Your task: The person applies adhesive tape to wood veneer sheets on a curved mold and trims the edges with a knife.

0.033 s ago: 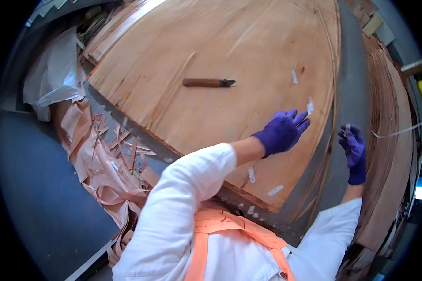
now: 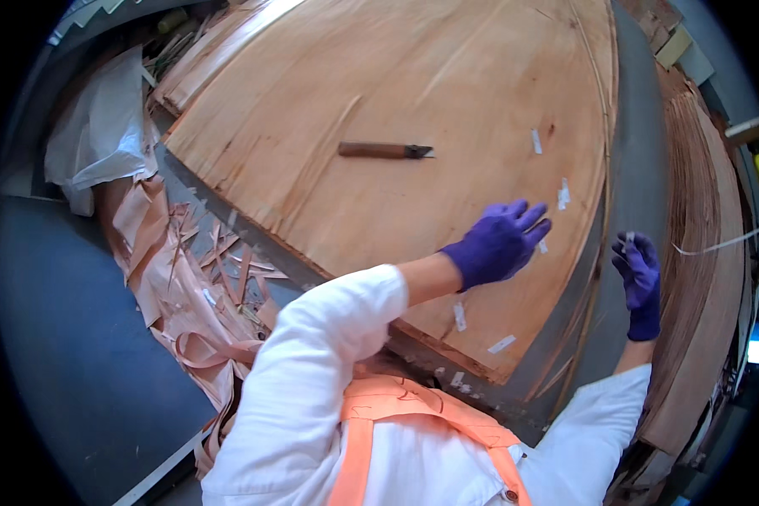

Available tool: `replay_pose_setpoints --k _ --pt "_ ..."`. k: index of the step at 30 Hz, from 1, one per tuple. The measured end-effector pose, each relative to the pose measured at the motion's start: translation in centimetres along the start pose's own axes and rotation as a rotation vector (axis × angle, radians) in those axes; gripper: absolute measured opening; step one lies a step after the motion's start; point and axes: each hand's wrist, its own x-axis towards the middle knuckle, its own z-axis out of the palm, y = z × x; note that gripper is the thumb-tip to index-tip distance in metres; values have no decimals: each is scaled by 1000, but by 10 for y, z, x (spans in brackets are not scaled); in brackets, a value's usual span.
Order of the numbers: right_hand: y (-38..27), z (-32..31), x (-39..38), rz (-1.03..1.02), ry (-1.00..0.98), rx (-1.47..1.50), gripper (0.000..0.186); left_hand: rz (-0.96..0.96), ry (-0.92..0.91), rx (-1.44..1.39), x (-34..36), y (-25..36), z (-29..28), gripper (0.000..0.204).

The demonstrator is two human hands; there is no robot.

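Note:
A large sheet of pale wood veneer (image 2: 447, 110) lies before me, with several short strips of white tape (image 2: 563, 194) along its right side and near corner. My left hand (image 2: 496, 246), in a purple glove, is over the sheet near its right edge, fingers outstretched and apart, holding nothing. One tape strip shows partly beside its fingertips. Past the sheet's right edge, my right hand (image 2: 638, 274), also purple-gloved, is raised with fingers curled together. A small whitish piece shows at its fingertips, too small to name. On the sheet lies a wooden-handled knife (image 2: 375, 149), blade pointing right.
A tall stack of veneer sheets (image 2: 691, 253) stands at the right, with a thin white strip (image 2: 717, 244) sticking out beside it. Veneer scraps (image 2: 194, 312) and a plastic sheet (image 2: 110, 135) are heaped at the left. A thin wooden strip (image 2: 603, 118) runs along the sheet's right edge.
My left hand has drawn slightly left, and a tape strip now shows by its fingertips. The whole view has shifted a little. My right hand stays curled in much the same place.

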Motion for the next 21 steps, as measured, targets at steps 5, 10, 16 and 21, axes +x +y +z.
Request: replay_pose_setpoints --k 5,10,16,21 --pt "-5 72 -23 -142 -138 130 22 -347 6 144 -135 -87 -159 49" --pt "-32 217 -36 92 -188 49 21 -684 180 419 -246 -178 -246 67" --pt "-40 394 -27 268 -428 20 33 -599 -47 421 -276 -211 -275 70" --pt "-42 500 -12 338 -566 101 38 -499 23 231 -282 -231 -280 61"
